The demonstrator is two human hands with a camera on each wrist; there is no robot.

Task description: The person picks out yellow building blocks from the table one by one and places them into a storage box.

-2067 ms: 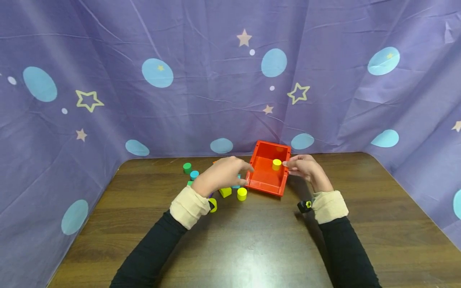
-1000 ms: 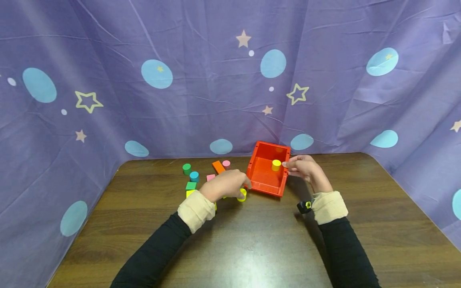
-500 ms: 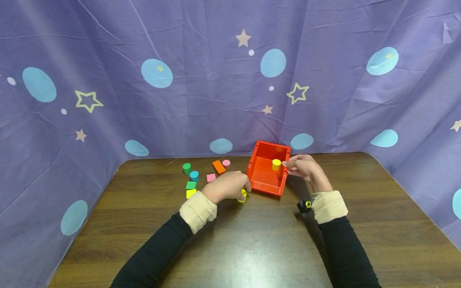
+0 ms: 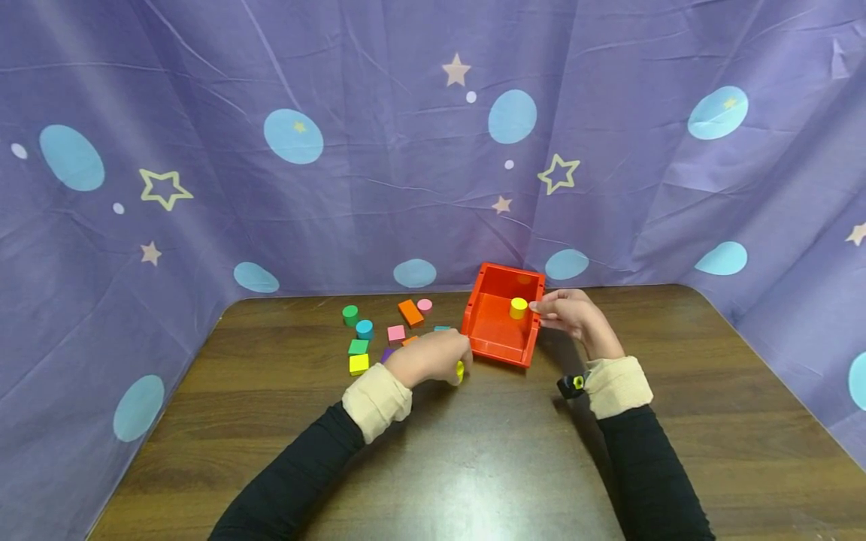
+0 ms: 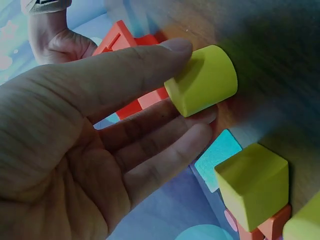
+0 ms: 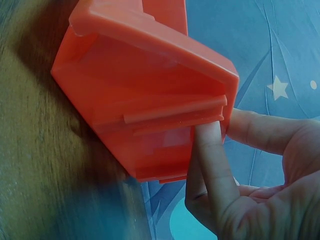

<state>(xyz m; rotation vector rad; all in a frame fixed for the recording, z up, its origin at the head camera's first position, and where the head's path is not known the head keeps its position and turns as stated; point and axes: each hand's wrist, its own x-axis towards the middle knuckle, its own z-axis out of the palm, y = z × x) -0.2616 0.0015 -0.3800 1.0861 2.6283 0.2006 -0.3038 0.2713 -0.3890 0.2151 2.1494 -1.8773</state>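
My left hand (image 4: 433,357) pinches a yellow cylinder block (image 5: 205,80) just in front of the bin's near left corner; in the left wrist view the thumb lies on one side of it and fingers on the other. A red plastic bin (image 4: 497,327) stands at the back of the table with its open top visible. Inside it, another yellow cylinder (image 4: 518,308) sits near the right wall. My right hand (image 4: 573,319) grips that right wall, thumb and fingers on either side of the rim, as the right wrist view shows.
Left of the bin lie a green cylinder (image 4: 349,315), blue cylinder (image 4: 364,329), orange block (image 4: 410,312), pink cylinder (image 4: 424,306), pink block (image 4: 395,334), green block (image 4: 358,347) and yellow block (image 4: 359,364). A yellow cube (image 5: 255,185) is close below the left fingers. A purple curtain (image 4: 379,188) hangs behind.
My left hand has come down and nearer from the bin's left wall and taken hold of the yellow cylinder, which now leans in its grasp. The right hand and the bin have stayed put.
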